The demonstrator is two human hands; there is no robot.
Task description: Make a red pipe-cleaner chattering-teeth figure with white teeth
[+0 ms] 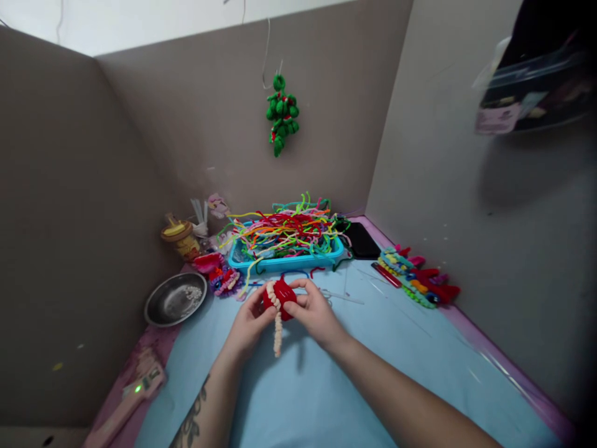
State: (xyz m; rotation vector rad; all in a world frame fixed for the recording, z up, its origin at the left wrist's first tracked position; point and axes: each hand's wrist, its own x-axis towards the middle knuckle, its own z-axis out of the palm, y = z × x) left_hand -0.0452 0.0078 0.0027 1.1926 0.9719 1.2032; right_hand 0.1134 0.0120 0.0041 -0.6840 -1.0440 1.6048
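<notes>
left hand [252,317] pinches red knit piece [285,297] at left side | right hand [317,311] pinches right side | piece sits between thumbs, above bench [298,398], before far-edge tray [298,262] | cream strip [278,333] hangs below grip

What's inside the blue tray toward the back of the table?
The blue tray holds a heap of multicoloured strands, some hanging over its rim. The heap hides the tray's floor, so anything underneath can't be seen.
</notes>
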